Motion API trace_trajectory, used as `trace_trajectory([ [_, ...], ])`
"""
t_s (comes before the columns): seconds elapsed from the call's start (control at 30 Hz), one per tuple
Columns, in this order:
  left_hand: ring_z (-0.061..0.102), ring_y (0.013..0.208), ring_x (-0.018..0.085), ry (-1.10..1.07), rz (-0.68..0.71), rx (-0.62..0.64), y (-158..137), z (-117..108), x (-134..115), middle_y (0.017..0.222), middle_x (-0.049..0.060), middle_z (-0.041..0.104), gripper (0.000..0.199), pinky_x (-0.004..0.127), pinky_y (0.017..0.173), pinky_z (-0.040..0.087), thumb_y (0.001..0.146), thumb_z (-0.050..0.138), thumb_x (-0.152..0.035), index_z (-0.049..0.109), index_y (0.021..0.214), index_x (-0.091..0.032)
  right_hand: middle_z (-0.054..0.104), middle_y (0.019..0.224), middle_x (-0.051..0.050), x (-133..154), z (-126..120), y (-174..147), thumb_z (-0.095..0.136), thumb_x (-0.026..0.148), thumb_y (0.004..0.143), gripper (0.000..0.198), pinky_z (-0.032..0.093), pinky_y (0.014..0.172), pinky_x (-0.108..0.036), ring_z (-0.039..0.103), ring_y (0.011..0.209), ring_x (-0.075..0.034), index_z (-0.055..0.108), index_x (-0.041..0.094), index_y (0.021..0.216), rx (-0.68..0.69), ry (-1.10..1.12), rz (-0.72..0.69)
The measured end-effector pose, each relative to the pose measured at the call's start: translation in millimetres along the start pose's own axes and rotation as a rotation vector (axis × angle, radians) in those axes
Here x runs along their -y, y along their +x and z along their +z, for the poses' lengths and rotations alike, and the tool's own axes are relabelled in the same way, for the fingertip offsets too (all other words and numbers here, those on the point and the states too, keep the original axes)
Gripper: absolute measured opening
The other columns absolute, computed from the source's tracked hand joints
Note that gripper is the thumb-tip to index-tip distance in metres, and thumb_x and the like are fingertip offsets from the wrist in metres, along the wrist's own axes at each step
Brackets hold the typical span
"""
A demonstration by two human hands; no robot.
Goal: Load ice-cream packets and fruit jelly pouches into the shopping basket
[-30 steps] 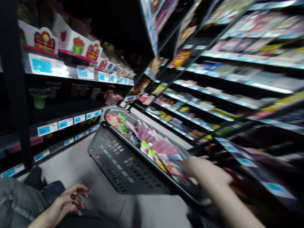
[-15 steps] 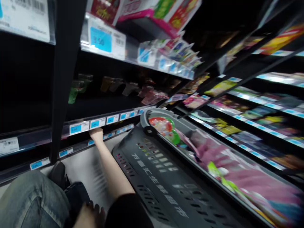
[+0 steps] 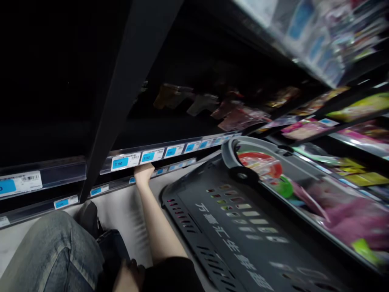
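Your right hand point(image 3: 144, 173), nearer than your left hand point(image 3: 134, 271), reaches under the price-tagged shelf edge point(image 3: 165, 153) slanting away rightward, hands apart, both grips impossible to tell.

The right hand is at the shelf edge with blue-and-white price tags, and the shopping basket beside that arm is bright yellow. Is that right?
Not the colour: the slotted plastic shopping basket is dark grey in the head view. The bare right hand is where you said.

Can see on the pale floor point(image 3: 132, 215) a dark grey shopping basket point(image 3: 209, 235) and dark shoe point(image 3: 89, 219); on the black shelf point(image 3: 105, 167), small plastic packs point(image 3: 238, 117).
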State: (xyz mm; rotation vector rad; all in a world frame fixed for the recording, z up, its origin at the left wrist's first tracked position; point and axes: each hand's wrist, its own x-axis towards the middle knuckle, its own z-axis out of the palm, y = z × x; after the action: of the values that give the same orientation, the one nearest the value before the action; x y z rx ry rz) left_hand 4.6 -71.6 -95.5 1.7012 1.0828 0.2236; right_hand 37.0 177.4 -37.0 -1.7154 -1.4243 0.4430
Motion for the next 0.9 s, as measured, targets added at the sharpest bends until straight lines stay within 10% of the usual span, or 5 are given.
trace_trajectory([
  [0.23,0.045,0.105,0.044,0.129,0.021,-0.047,-32,-25,-29,0.109,0.028,0.054,0.057,0.059,0.088,0.029,0.067,0.058,-0.031,0.054,0.116,-0.001,0.025,0.044,0.006,-14,-86,-101,0.049,0.060,0.062,0.044,0.030,0.036,-0.023,0.030,0.036,-0.008,0.030,0.020,0.058,0.157,0.512,0.222],
  [0.47,0.057,0.089,0.028,-0.824,-0.007,0.219,-27,-20,-32,0.108,0.022,0.056,0.076,0.041,0.072,0.047,0.081,0.007,-0.056,0.042,0.123,-0.003,0.049,0.053,0.001,-28,-195,-178,0.069,0.059,0.055,0.053,0.027,0.031,-0.017,0.037,0.034,-0.004,0.049,0.012,0.069,0.581,0.732,0.407],
  [0.6,0.059,0.088,0.026,-1.327,0.187,0.357,-40,-23,-36,0.102,0.016,0.059,0.079,0.040,0.075,0.047,0.072,0.036,-0.073,0.047,0.120,-0.011,0.048,0.051,0.001,-37,-211,-189,0.064,0.059,0.063,0.051,0.027,0.034,-0.015,0.037,0.036,-0.003,0.051,0.010,0.070,0.600,0.663,0.310],
  [0.7,0.059,0.065,0.019,-1.207,0.276,0.188,-52,-27,-44,0.083,0.011,0.062,0.061,0.033,0.058,0.050,0.058,0.073,-0.044,0.057,0.105,-0.010,0.043,0.046,0.002,-36,-207,-188,0.059,0.061,0.067,0.051,0.028,0.037,-0.016,0.038,0.037,-0.004,0.049,0.011,0.066,0.635,0.560,0.176],
  [0.9,0.052,0.056,0.012,-0.995,0.245,-0.072,-52,-27,-46,0.072,0.008,0.060,0.046,0.022,0.051,0.044,0.056,0.076,-0.034,0.060,0.089,-0.006,0.043,0.048,0.003,-22,-201,-191,0.057,0.057,0.069,0.046,0.027,0.035,-0.017,0.035,0.037,-0.005,0.051,0.011,0.071,0.527,0.524,0.109],
])
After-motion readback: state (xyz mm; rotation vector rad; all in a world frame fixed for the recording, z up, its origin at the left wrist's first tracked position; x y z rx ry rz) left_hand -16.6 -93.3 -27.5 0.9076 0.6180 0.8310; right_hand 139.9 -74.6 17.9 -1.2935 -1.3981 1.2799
